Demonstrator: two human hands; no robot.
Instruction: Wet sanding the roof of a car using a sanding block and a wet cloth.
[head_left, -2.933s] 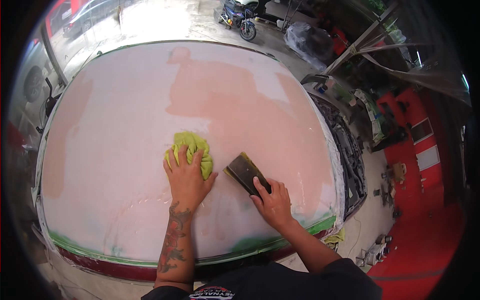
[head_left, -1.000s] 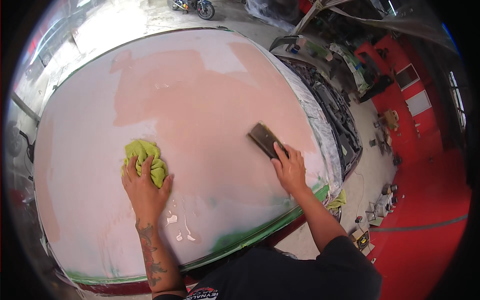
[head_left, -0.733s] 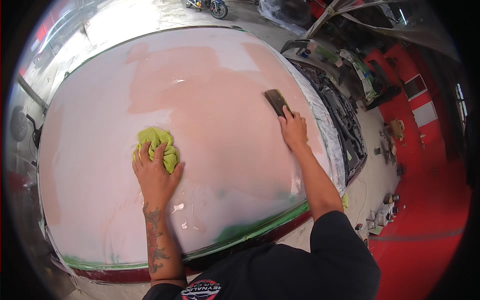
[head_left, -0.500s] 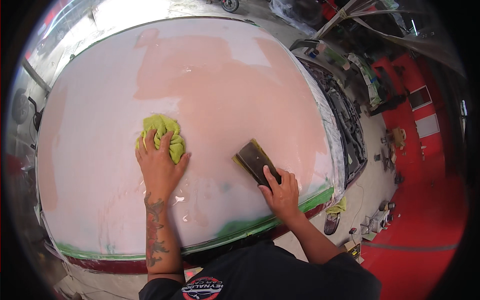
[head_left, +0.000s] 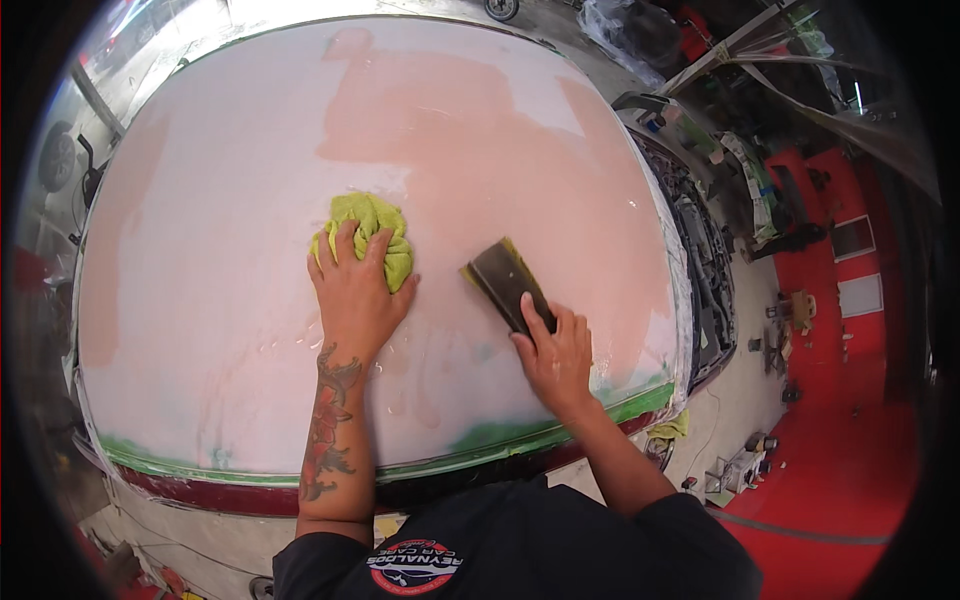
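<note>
Both of my arms reach over a car roof (head_left: 240, 240) covered in whitish and pinkish-tan patches, wet in places. My left hand (head_left: 355, 290) grips a crumpled yellow-green cloth (head_left: 372, 225) against the roof, left of the middle. To its right, my right hand (head_left: 558, 355) is closed around the lower end of a dark sanding block (head_left: 508, 282) that lies tilted on the surface. A yellowish edge shows along the block's side; its underside is hidden. Water drops glisten below the cloth, beside my left forearm.
Green masking tape (head_left: 420, 466) runs along the roof's near edge. On the right, the open engine bay (head_left: 705, 270) shows past a plastic-covered edge. Another yellow-green cloth (head_left: 672, 427) hangs beyond the near right corner. Assorted items (head_left: 745, 465) stand on the floor by a red area.
Relative to the roof, my left hand and the cloth have shifted slightly right. My right hand and the sanding block have moved slightly left. The whole view has shifted a little.
</note>
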